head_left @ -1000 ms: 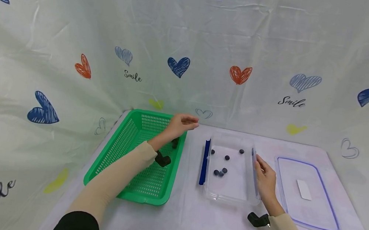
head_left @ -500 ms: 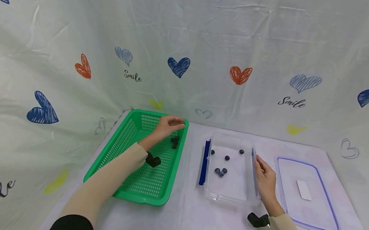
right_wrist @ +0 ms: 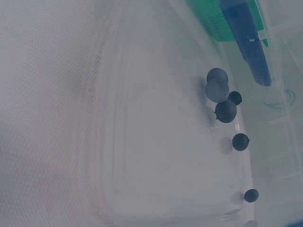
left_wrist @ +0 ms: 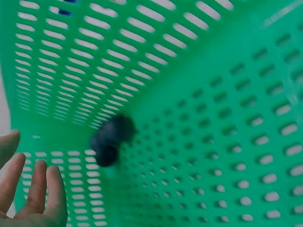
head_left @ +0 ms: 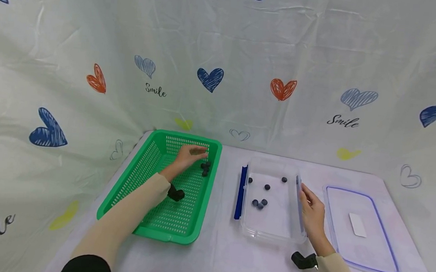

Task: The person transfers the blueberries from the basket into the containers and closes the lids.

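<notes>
My left hand [head_left: 186, 155] reaches into the green basket [head_left: 202, 222], over its far right part. In the left wrist view the hand's fingers [left_wrist: 56, 189] are loosely spread with nothing between them. Several blueberries [left_wrist: 113, 135] huddle in a corner of the basket, just past the fingertips. On the right, my right hand [head_left: 313, 213] grips the side of a clear plastic container [head_left: 271, 236] at its raised latch flap. More blueberries [head_left: 260, 206] lie scattered on the container's bottom, some bunched together; the right wrist view shows these blueberries [right_wrist: 226, 111] through the clear plastic.
A clear lid [head_left: 371, 267] with a blue seal lies to the right of the container, with a white rectangle [head_left: 358, 225] at its middle. The container's dark blue latch [head_left: 241, 193] sticks out on its left side. A heart-printed sheet [head_left: 244, 112] hangs behind the table.
My left hand has moved left and down from beyond the basket's right rim into the basket. One berry in the container's bunch shifted slightly. The right hand stays put.
</notes>
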Demonstrator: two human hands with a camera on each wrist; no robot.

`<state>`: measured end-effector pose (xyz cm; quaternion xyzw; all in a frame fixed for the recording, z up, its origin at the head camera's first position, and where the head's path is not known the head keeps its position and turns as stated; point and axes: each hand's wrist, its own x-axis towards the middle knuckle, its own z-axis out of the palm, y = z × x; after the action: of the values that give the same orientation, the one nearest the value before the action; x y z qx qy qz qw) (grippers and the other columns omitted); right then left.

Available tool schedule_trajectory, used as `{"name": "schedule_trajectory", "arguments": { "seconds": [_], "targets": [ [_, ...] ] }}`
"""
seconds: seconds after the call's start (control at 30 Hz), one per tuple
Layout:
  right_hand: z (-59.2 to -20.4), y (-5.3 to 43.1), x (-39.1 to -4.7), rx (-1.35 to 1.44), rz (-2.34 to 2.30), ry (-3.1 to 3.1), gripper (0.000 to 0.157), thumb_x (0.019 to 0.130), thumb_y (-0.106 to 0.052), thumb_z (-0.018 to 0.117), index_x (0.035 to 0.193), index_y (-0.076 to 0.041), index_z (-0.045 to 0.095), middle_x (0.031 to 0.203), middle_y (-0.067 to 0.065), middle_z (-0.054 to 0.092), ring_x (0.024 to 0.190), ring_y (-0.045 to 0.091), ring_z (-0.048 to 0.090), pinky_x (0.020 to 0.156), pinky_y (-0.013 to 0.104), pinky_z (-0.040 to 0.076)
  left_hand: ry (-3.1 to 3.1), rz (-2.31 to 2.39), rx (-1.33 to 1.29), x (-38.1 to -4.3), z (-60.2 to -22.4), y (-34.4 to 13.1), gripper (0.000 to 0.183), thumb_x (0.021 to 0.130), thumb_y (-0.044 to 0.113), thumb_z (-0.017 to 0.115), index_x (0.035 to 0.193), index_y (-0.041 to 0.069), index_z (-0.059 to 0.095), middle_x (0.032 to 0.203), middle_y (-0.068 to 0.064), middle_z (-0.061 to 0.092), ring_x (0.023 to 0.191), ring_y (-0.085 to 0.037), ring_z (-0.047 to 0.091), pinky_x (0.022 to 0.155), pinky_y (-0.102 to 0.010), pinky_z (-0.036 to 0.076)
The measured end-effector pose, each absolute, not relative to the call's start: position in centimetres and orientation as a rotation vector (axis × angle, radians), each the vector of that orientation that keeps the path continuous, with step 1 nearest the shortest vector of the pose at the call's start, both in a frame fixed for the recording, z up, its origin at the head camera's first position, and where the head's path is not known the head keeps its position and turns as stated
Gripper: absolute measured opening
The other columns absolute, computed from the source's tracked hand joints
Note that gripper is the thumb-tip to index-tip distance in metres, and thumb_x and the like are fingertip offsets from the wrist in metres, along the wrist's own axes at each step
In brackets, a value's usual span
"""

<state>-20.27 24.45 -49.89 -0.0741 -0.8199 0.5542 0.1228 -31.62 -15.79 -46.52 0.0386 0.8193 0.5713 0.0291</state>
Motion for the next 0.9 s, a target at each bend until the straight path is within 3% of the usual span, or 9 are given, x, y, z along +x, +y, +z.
{"name": "schedule_trajectory", "arguments": {
  "seconds": [0.67, 0.9],
  "targets": [
    [-49.9, 24.6, -20.4, -0.237, 1.598, -2.381, 0.043, 0.106, -0.021, 0.053, 0.144, -0.001, 0.052, 0.141, 0.021, 0.054, 0.091, -0.006, 0.049, 0.073, 0.003, 0.041, 2.557, 1.658, 0.256, -32.8, -49.8, -17.5, 0.034, 0.093, -0.001, 0.068, 0.125, -0.010, 0.063, 0.129, -0.024, 0.062, 0.120, -0.037, 0.059, 0.097, -0.040, 0.052],
    [-50.1, 24.5, -20.3, -0.225, 1.610, -2.377, 0.043, 0.106, -0.022, 0.053, 0.144, -0.002, 0.052, 0.142, 0.020, 0.053, 0.091, -0.007, 0.049, 0.074, 0.003, 0.041, 2.533, 1.627, 0.296, -32.2, -50.0, -17.5, 0.036, 0.094, -0.005, 0.066, 0.128, -0.015, 0.058, 0.131, -0.030, 0.058, 0.122, -0.042, 0.057, 0.099, -0.045, 0.050]
  ]
}}
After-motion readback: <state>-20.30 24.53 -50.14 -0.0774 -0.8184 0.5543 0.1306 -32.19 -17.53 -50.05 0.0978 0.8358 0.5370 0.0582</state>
